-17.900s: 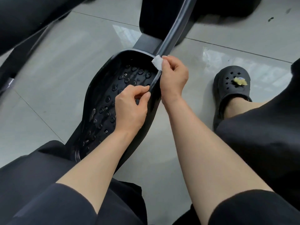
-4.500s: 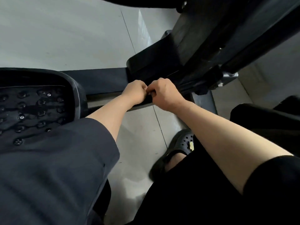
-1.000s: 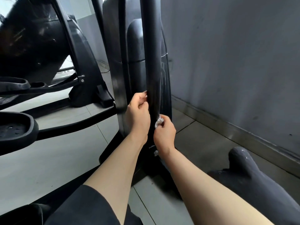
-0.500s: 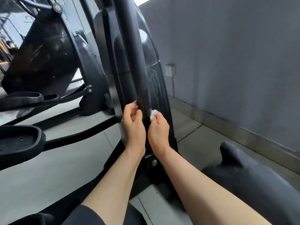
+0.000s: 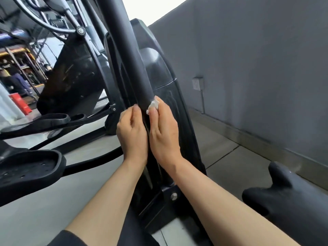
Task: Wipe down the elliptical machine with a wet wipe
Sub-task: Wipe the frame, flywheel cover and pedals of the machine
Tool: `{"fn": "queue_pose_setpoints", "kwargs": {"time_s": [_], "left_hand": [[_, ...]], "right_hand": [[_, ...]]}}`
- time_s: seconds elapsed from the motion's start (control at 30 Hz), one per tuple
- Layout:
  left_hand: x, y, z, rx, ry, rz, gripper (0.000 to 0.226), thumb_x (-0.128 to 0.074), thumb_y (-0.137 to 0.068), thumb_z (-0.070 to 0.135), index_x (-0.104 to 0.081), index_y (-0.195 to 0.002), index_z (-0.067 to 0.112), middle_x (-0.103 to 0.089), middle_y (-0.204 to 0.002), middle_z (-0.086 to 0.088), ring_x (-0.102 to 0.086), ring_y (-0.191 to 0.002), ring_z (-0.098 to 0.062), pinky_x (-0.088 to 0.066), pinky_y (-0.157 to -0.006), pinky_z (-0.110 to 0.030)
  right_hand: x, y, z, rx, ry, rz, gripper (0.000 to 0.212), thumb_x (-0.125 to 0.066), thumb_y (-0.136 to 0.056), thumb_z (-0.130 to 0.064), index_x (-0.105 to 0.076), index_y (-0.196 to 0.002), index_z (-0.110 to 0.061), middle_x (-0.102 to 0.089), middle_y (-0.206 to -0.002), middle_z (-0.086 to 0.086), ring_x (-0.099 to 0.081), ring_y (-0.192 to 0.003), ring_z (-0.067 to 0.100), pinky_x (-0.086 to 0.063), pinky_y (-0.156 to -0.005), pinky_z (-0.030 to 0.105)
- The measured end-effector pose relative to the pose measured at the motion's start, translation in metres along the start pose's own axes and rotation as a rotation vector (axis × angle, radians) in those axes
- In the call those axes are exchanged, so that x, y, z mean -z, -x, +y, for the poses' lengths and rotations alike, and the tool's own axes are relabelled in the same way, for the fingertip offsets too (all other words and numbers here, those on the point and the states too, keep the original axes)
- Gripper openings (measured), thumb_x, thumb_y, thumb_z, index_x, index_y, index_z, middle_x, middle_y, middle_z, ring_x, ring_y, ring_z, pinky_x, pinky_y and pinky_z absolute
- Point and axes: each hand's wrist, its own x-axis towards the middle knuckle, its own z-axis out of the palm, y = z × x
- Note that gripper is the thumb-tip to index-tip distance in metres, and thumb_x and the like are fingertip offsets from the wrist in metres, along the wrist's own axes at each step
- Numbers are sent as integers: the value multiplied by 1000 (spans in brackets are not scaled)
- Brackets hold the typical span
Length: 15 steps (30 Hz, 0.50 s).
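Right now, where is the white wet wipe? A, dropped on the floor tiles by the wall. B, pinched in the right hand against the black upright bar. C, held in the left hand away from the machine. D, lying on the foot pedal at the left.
B: the wet wipe sits bunched at the right hand's fingers, pressed to the upright bar; the left hand rests alongside on the bar without it.

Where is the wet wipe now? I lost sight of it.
Head view, centre: the wet wipe is pinched in the right hand against the upright black bar, beside the left hand.
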Motion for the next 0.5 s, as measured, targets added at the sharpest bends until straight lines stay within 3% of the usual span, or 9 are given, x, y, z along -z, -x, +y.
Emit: {"fn": "queue_pose_setpoints", "kwargs": {"time_s": [0.1, 0.2, 0.27, 0.33, 0.43, 0.5], "left_hand": [[3, -5, 4, -11, -33, -14, 41, -48, -96, 37, -68, -98, 2, -65, -105, -17, -61, -104, -31, -48, -95, -49], [2, -10, 20, -42, -40, 16, 33, -48, -100, 22, -64, -97, -7, -61, -105, -22, -56, -105, -34, -45, -95, -48], [3, -16, 27, -85, -41, -7, 34, -47, -100, 22, -60, -97, -9, -58, -106, -27, -54, -105, -40, -45, -93, -53], [5, -23, 35, -107, -38, -27, 35, -46, -100, 25, -62, -104, -6, -62, -103, -25, -59, -100, -37, -47, -91, -53], [8, -34, 48, -154, -68, -71, 27, -48, -101, 20, -67, -119, 12, -71, -113, -3, -65, -108, -16, -51, -95, -37], [9, -40, 52, -145, -41, -56, 27, -48, -100, 23, -69, -111, 10, -72, -106, -5, -66, -98, -16, -52, -89, -38]], "right_hand": [[2, -2, 5, 62, 1, -28, 27, -36, -105, -26, -52, -123, -14, -58, -103, 0, -55, -87, 5, -44, -75, 19], [2, 15, 21, 47, 30, -6, 24, -33, -106, -25, -52, -98, -15, -50, -85, -8, -50, -74, 9, -40, -68, 23], [-2, 3, 12, 61, 14, 13, 24, -33, -106, -23, -53, -98, -13, -52, -87, -5, -50, -74, 9, -40, -67, 21], [-8, -27, -18, 144, 0, 29, 26, -34, -105, -22, -54, -108, -7, -56, -94, 2, -52, -79, 10, -41, -70, 19], [-18, -75, -59, 251, 21, 23, 35, -31, -101, -28, -51, -112, -2, -48, -93, 1, -46, -81, 15, -40, -74, 29], [-19, -80, -60, 292, 32, 11, 28, -31, -102, -29, -50, -110, -10, -48, -94, 0, -46, -80, 14, -39, -71, 26]]}}
